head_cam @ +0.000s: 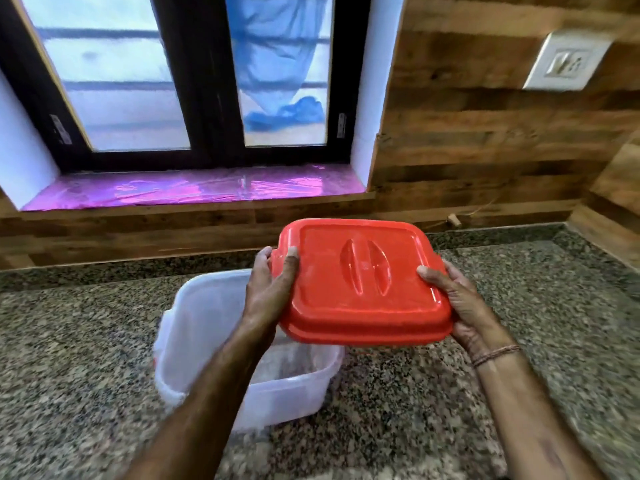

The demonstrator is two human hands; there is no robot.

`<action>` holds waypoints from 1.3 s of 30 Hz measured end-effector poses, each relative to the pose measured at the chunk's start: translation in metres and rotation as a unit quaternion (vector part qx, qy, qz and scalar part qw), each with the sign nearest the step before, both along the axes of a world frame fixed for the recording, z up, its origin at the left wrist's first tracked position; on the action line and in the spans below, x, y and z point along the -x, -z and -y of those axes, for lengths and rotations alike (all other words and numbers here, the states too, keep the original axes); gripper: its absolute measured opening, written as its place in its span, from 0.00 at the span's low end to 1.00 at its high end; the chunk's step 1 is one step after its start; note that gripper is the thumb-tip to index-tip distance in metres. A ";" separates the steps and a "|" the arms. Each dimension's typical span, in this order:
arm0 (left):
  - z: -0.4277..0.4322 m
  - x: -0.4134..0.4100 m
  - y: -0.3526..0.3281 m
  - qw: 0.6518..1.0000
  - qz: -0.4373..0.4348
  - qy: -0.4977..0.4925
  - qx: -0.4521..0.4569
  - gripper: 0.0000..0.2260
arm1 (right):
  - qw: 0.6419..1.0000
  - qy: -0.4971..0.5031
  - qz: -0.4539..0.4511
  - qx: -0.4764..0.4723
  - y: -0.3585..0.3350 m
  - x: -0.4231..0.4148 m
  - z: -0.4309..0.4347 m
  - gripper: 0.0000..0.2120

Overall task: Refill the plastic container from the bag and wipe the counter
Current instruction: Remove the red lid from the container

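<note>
A translucent white plastic container [207,327] stands open on the speckled granite counter [86,341], left of centre. Its square red lid [360,282] hangs in the air above and to the right of it, level and top side up. My left hand [270,292] grips the lid's left edge, thumb on top. My right hand [460,306] grips its right edge the same way. My left forearm crosses over the container and hides part of its inside. The container looks nearly empty. No bag is in view.
A wood-panelled wall [485,150] runs behind the counter, with a white socket plate [568,65] at the upper right. A dark-framed window [194,81] sits above a sill covered in pink film [194,187]. A small cork-like object [453,220] lies at the counter's back edge.
</note>
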State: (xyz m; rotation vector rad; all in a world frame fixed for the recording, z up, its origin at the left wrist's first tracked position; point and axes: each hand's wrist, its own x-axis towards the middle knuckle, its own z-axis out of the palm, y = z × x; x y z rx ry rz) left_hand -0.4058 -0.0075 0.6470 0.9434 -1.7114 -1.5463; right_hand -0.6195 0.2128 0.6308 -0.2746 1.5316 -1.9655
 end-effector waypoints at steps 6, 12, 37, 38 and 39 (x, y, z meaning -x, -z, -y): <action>-0.057 0.055 0.035 0.985 0.170 0.024 0.035 0.38 | 0.999 0.045 0.012 0.005 0.040 0.081 -0.067 0.24; -0.084 0.090 0.058 0.923 0.351 -0.038 0.154 0.19 | 0.997 0.048 0.039 -0.041 0.099 0.136 -0.108 0.34; -0.084 0.097 0.065 0.883 0.405 -0.091 0.219 0.28 | 0.866 -0.070 -0.222 -0.441 0.231 0.103 -0.057 0.31; -0.084 0.097 0.066 0.883 0.405 -0.091 0.218 0.28 | 0.864 -0.070 -0.222 -0.447 0.230 0.104 -0.057 0.30; -0.084 0.097 0.066 0.884 0.404 -0.090 0.217 0.28 | 0.860 -0.071 -0.224 -0.452 0.228 0.104 -0.057 0.30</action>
